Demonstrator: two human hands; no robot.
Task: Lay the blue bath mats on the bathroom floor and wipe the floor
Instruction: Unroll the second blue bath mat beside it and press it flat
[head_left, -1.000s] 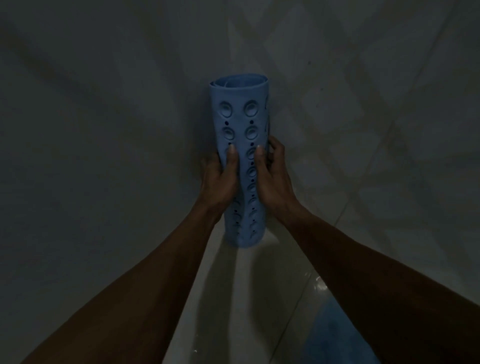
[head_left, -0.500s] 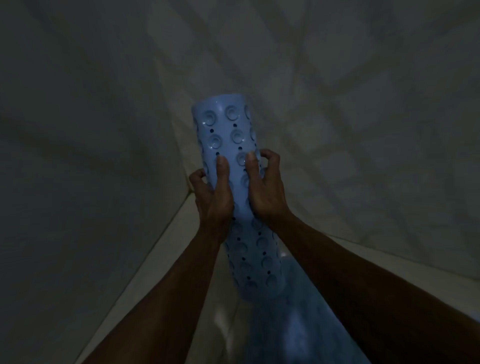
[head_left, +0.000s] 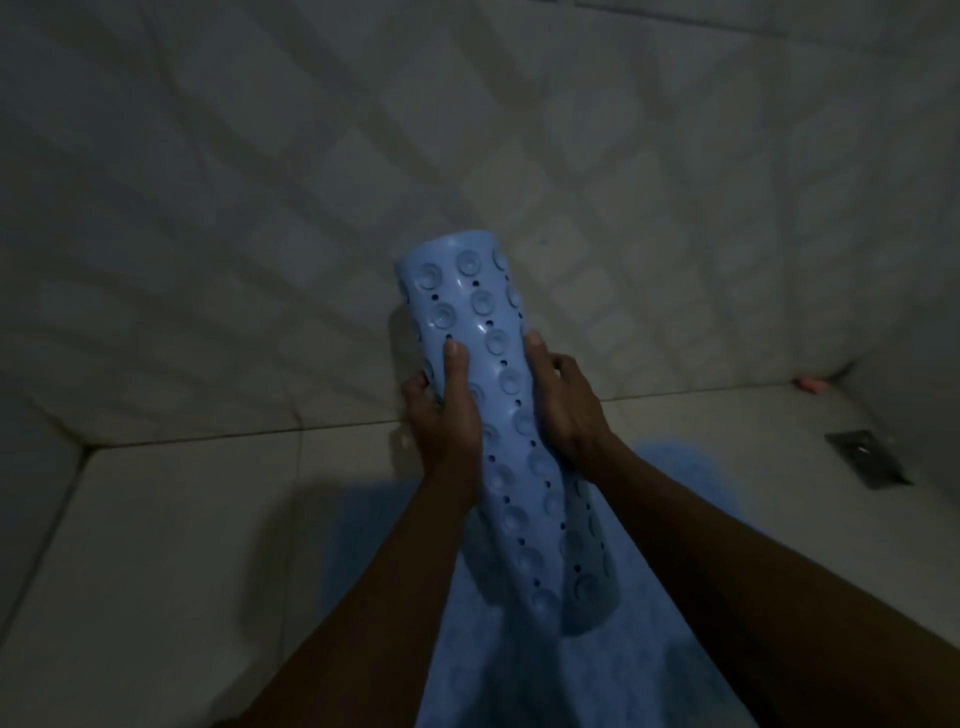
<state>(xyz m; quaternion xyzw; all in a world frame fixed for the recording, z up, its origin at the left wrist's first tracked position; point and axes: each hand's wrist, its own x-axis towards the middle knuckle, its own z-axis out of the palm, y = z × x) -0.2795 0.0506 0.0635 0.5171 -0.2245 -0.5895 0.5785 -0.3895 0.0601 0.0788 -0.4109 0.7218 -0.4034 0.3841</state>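
Note:
A rolled blue bath mat (head_left: 498, 374), studded with suction cups and small holes, is held upright and slightly tilted in the air in front of me. My left hand (head_left: 445, 415) grips its left side and my right hand (head_left: 563, 405) grips its right side, thumbs on the front. Below the roll, a second blue mat (head_left: 597, 670) lies flat on the pale tiled floor (head_left: 171, 545); my forearms and the roll hide much of it.
The tiled wall (head_left: 363, 182) rises right behind the roll and meets the floor at a dark seam. A square metal floor drain (head_left: 867, 457) sits at the right. A small pink object (head_left: 810, 383) lies in the far right corner. The room is dim.
The view has tilted down and the roll has lifted away from the wall corner; more floor, the flat mat and the drain have come into sight. Both hands keep their grip.

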